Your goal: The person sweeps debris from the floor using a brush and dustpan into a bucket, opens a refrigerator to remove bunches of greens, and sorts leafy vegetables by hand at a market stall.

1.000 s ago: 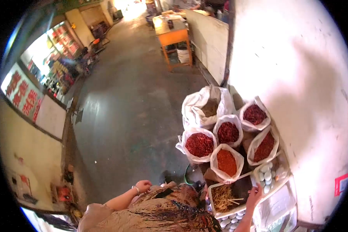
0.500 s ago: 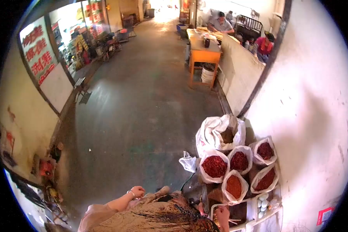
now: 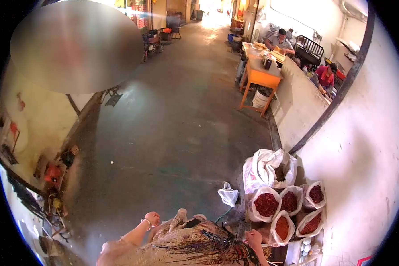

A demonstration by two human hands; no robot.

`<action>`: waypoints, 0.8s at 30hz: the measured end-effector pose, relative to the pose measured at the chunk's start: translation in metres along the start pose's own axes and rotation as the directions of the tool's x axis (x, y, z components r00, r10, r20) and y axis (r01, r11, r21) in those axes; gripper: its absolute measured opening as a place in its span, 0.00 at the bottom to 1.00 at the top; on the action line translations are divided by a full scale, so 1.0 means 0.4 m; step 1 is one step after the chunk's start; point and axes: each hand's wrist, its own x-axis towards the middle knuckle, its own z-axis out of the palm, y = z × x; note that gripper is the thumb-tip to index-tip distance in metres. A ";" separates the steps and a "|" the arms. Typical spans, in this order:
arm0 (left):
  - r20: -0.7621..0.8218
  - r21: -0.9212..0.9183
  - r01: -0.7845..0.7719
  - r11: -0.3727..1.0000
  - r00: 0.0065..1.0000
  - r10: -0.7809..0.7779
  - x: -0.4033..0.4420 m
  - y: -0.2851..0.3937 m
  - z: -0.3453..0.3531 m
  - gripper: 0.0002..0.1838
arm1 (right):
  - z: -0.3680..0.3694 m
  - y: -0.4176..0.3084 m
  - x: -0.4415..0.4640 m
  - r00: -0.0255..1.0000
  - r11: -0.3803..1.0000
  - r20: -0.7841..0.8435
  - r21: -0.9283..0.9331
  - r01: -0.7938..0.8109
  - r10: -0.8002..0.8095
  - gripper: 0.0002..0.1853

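Note:
My left hand point(image 3: 152, 218), with a bracelet at the wrist, is held out over the floor beside my patterned clothing point(image 3: 186, 248). Its fingers are loosely curled and nothing shows in them. At lower right, my right hand point(image 3: 253, 239) is closed near the front of the sacks; whatever it may hold is hidden. Just beyond it stands an open white sack of orange-red spice point(image 3: 282, 228). Sacks of dark red dried chillies point(image 3: 266, 205) are grouped behind and beside that one. Pale eggs point(image 3: 305, 248) lie in a tray to the right.
A large white sack point(image 3: 264, 168) stands behind the chillies, with a white plastic bag point(image 3: 228, 194) on its left. Along the corridor is an orange table point(image 3: 264, 76). Two people sit behind a low wall point(image 3: 303, 88). Clutter point(image 3: 53, 173) lines the left wall.
The view has swung left, so the sacks and table appear further right. My right hand has come up slightly from the tray beside the sacks. My left hand stays curled.

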 end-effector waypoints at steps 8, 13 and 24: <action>-0.226 -0.047 -0.125 0.991 0.968 0.111 0.035 -0.183 -0.018 0.10 | 0.073 -0.104 0.158 0.945 0.964 0.206 -0.028 0.264 -0.252 0.19; -0.363 0.287 -0.213 0.934 0.878 0.312 0.044 -0.304 0.013 0.11 | 0.104 -0.176 0.271 0.860 0.995 0.500 0.049 0.088 -0.101 0.19; -0.476 -0.253 -0.049 0.966 0.876 -0.081 -0.064 -0.180 0.188 0.14 | 0.082 -0.416 0.574 0.656 0.981 0.754 -0.124 0.150 -0.005 0.13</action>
